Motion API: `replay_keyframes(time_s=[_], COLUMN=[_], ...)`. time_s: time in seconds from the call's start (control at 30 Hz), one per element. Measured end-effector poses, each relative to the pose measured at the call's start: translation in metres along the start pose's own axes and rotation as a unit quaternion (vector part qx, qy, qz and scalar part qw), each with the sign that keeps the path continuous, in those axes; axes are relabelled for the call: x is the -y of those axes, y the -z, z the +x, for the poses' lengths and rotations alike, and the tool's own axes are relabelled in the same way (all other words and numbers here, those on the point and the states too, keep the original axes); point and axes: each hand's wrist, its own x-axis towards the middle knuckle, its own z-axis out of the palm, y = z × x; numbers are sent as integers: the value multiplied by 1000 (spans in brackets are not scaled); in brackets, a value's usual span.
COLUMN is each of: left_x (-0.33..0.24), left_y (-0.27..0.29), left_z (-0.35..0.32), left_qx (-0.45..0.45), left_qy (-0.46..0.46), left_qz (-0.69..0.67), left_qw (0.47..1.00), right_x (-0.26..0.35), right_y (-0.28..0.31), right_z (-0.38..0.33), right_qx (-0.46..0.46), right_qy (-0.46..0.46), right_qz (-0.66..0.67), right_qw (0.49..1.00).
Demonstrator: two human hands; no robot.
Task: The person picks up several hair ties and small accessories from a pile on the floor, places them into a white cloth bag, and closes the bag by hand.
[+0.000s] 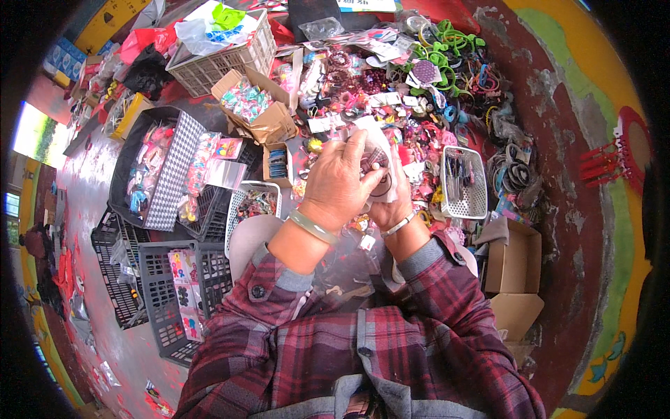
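My left hand [340, 183], with a pale green bangle on its wrist, is closed over a small clear plastic packet [380, 162] of dark hair accessories held at chest height. My right hand [396, 204], wearing a thin bracelet, grips the same packet from behind and is mostly hidden by the left hand. Both sleeves are red plaid. Under the hands lies a heap of colourful hair ties and clips [363, 91].
A small white basket [466, 183] of dark clips stands to the right, open cardboard boxes [513, 262] lower right. Black crates [167, 293] with carded items sit to the left, a grey basket [223, 59] and a box of packets [255, 105] farther back. Green hairbands [453, 49] lie top right.
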Motion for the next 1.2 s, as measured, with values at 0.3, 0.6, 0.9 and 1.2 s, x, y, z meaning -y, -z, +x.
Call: replay_keyframes(time_s=[0.3,0.6,0.9,1.2], left_x=[11,7,19,0], left_y=[-2,-19,-12,-14], left_z=[1,-7,-2,0], left_qx=[-47,50,-23,-55], left_qy=[-51,-119,15,-197], left_qz=[-126,-44,-188,-60], left_qw=[990,991,982,977], right_x=[6,6,24,23], right_y=[-20,-5,-17,-6], right_z=[-6,-3,0,2], right_qx=[26,-32,-36,-34], right_qy=[-21,30,56,32], right_qz=[48,-24,13,27], right_qw=[998,999,998,999])
